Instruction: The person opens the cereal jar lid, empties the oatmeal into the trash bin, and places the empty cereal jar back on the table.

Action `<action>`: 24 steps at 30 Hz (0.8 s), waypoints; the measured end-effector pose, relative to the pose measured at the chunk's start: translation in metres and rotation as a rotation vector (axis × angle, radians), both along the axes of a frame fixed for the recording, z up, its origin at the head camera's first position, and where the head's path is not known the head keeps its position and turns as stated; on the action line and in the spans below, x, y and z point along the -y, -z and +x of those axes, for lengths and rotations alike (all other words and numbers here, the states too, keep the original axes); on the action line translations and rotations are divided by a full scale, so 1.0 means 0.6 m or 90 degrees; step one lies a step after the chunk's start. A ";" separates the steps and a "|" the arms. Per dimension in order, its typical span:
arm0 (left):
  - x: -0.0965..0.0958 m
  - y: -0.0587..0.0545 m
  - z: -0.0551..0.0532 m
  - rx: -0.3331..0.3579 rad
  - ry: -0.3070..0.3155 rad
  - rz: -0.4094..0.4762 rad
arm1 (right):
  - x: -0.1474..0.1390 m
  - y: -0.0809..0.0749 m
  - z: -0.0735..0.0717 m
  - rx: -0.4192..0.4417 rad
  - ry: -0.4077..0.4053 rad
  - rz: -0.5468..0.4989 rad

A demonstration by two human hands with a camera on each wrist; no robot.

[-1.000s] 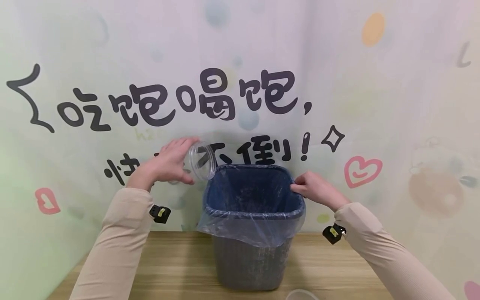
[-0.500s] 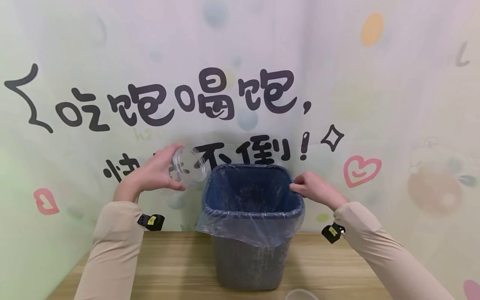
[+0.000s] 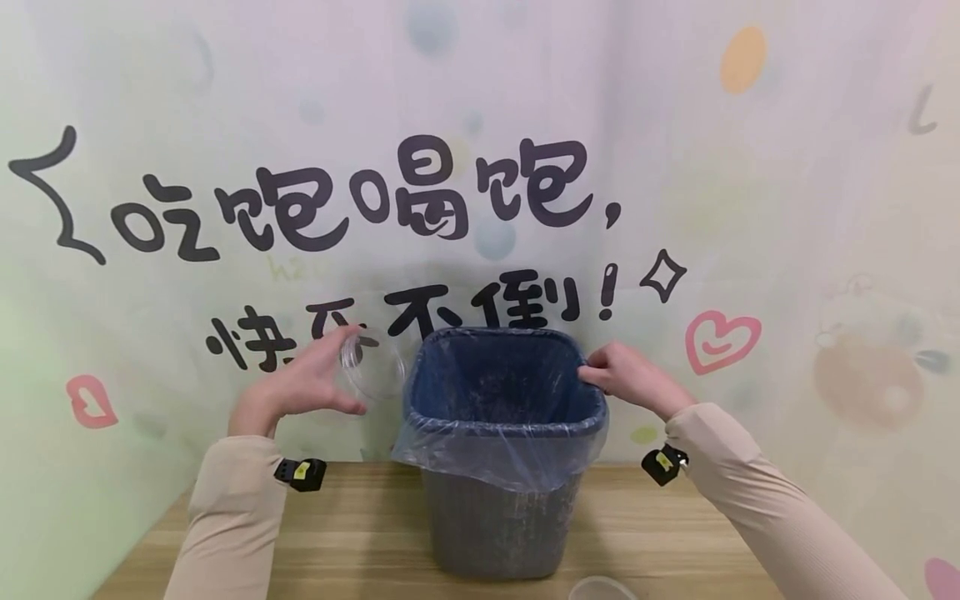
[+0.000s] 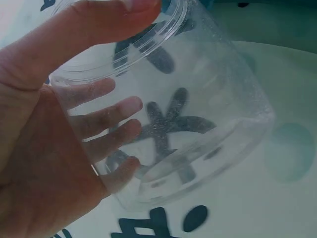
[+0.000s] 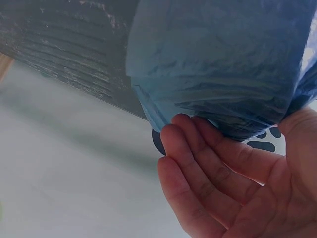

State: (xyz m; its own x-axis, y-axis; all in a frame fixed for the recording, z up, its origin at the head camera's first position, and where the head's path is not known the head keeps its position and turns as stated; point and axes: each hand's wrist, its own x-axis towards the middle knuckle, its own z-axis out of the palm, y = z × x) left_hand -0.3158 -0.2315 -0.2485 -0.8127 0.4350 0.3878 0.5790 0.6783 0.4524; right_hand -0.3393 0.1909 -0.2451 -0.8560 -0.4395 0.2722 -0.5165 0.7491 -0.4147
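Observation:
My left hand [image 3: 300,387] holds a clear plastic jar [image 3: 375,367] just left of the bin. Up close in the left wrist view, the fingers and thumb wrap around the jar [image 4: 198,99] near its threaded rim, and nothing shows inside it. A grey trash bin [image 3: 498,529] stands upright, lined with a translucent blue bag [image 3: 502,454] folded over its rim. On the right side my right hand [image 3: 618,375] pinches the lined rim. The right wrist view has the thumb against the bag [image 5: 208,64], with the other fingers below the rim on the outside.
A wooden tabletop [image 3: 345,525] carries the bin. At its front edge lies a round translucent item [image 3: 602,589], partly cut off by the frame. Behind stands a printed backdrop [image 3: 480,100] with large dark lettering. A black camera sits on each wrist.
My left hand and the jar have moved left, away from the bin's mouth, and then lower. The right hand stays on the rim, and the bin has not moved.

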 end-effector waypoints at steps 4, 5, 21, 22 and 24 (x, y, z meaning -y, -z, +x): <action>0.007 0.026 0.001 0.028 0.014 0.018 | 0.001 -0.001 0.000 0.009 0.005 -0.005; 0.008 0.032 0.001 0.038 0.013 0.021 | 0.001 -0.001 -0.001 0.011 0.005 -0.006; 0.013 0.128 0.016 0.066 0.023 0.026 | 0.001 -0.001 0.001 0.029 0.014 -0.010; 0.012 0.134 0.018 0.066 0.023 0.030 | 0.001 -0.001 0.002 0.031 0.014 -0.013; 0.010 0.144 0.024 0.076 0.022 0.040 | 0.001 0.001 0.002 0.038 0.015 -0.014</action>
State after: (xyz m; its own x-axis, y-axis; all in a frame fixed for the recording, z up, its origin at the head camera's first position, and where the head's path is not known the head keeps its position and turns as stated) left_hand -0.3013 -0.2374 -0.3350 -0.8398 0.4416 0.3158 0.5407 0.6275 0.5602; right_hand -0.3381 0.1903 -0.2455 -0.8810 -0.4134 0.2302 -0.4728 0.7510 -0.4608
